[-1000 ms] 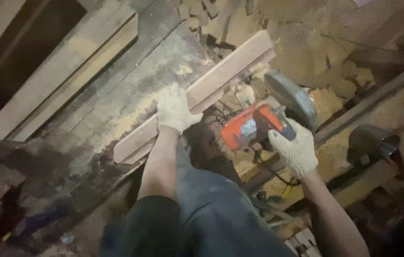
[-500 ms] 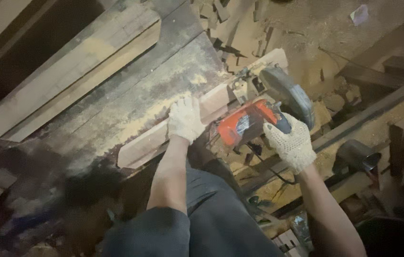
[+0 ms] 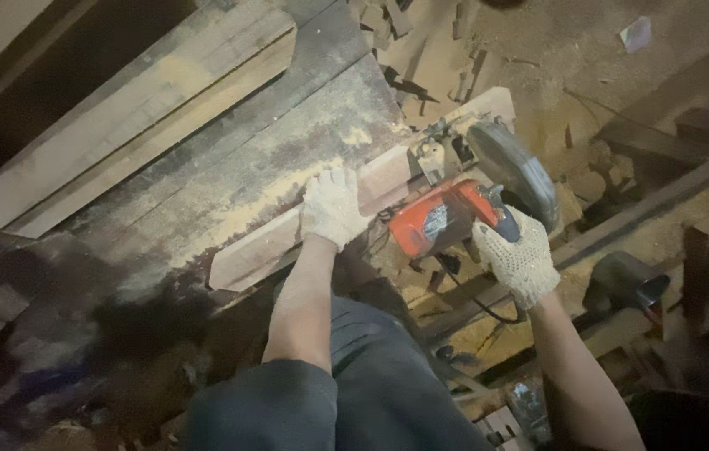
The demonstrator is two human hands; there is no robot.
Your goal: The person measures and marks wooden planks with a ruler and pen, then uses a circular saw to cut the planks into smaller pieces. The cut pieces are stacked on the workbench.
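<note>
Orange saw (image 3: 442,224), off-white (knitted) gloves (image 3: 334,205), dark trousers (image 3: 388,376).
</note>
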